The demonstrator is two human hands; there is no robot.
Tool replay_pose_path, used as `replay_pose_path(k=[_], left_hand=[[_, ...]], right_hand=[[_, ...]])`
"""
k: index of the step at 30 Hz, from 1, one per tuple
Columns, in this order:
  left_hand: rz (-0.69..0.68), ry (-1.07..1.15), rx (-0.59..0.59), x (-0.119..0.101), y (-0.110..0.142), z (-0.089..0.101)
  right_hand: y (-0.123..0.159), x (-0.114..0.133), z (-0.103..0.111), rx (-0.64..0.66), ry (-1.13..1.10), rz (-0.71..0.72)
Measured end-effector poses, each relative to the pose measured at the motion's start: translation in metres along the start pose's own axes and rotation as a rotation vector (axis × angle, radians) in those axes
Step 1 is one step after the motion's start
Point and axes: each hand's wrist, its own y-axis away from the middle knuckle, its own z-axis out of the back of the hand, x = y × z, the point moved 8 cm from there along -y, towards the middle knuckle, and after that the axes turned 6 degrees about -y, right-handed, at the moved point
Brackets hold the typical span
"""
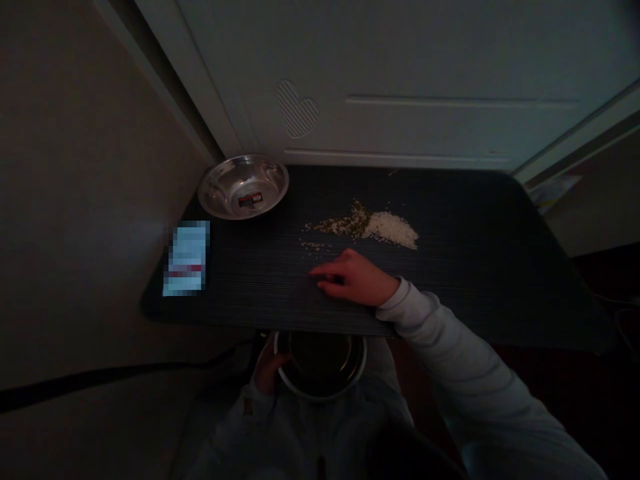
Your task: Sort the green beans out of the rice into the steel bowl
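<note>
My right hand (356,277) is over the dark tabletop, close to its front edge. Its index finger and thumb point left, a little apart, and nothing shows between them; the other fingers are hard to make out. Just beyond it lies a pile of white rice grains (395,229), merging on the left into a pile of small green beans (353,221) mixed with pale grains. A few loose grains (315,247) are scattered nearer the hand. Below the table edge my left hand (270,372) grips the left rim of a round bowl (320,393) with a pale rim and dark inside.
A shiny metal basin (244,190) with a label inside stands at the table's back left corner. In front of it lies a phone (186,259) with a lit, blurred screen. The dark table (490,267) stands against a white door (425,60) with a raised heart.
</note>
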Motion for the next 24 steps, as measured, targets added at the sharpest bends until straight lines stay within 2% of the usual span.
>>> replay_pose_path(k=[18, 24], left_hand=[[0.001, -0.016, -0.006, 0.0001, -0.001, 0.0011], [-0.047, -0.01, 0.052, -0.007, 0.0011, -0.0077]], right_hand=[[0.0016, 0.0059, -0.0051, 0.105, -0.026, 0.049], [0.0016, 0.0064, -0.0066, 0.114, -0.006, 0.05]])
